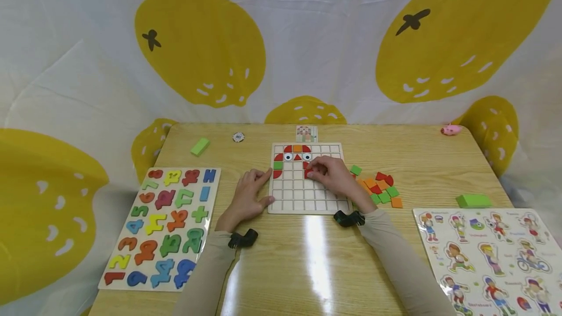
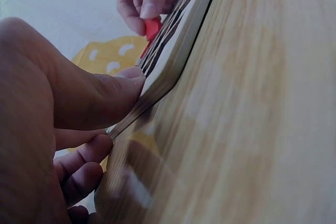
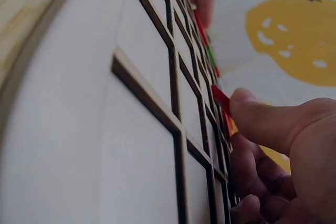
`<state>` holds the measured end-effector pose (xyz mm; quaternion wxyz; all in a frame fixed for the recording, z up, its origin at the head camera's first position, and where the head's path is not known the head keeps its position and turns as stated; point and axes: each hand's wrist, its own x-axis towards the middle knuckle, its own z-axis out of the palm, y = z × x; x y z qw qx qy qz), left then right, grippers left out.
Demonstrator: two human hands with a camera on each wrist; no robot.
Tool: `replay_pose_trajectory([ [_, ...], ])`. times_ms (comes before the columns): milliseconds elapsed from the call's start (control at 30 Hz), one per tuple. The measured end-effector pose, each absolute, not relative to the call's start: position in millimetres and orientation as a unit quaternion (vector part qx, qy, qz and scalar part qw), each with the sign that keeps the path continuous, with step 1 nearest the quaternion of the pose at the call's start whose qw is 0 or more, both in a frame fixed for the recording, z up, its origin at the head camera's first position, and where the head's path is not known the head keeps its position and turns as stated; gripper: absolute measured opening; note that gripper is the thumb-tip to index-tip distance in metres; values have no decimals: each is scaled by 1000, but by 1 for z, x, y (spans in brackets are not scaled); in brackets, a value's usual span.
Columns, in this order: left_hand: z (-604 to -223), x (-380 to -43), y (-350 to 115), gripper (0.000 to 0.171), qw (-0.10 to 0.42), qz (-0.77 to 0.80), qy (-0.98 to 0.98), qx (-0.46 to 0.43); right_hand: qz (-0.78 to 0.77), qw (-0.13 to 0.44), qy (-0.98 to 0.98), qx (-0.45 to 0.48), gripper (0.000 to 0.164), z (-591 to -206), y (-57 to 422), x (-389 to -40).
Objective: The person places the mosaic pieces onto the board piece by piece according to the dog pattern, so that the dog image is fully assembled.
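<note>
A white gridded puzzle board point(image 1: 287, 204) lies on the table with red, green and orange tiles and two eye tiles in its upper cells. My left hand point(image 1: 247, 196) rests at the board's left edge, its thumb point(image 2: 113, 90) touching the rim near a corner. Between right thumb and fingers, my right hand point(image 1: 331, 174) pinches a small red tile point(image 3: 220, 97) over the grid's right-middle cells. That red tile point(image 2: 152, 27) also shows at the fingertips in the left wrist view; its exact shape is partly hidden by the fingers.
Loose coloured tiles point(image 1: 382, 189) lie right of the board. A picture card point(image 1: 306, 133) sits behind it. A number puzzle point(image 1: 212, 179) is at left, a sports-figure puzzle point(image 1: 432, 257) at right. Green blocks point(image 1: 200, 147), a round chip point(image 1: 238, 137) and a pink pig point(image 1: 451, 129) stand around.
</note>
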<state>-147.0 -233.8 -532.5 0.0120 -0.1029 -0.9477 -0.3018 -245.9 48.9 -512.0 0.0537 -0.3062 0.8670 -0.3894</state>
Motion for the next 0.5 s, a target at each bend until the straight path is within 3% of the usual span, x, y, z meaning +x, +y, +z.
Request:
replay_pose_trajectory([
  [500, -531, -148, -233, 80, -1, -302, -949, -94, -387, 26, 871, -303, 14, -506, 53, -243],
])
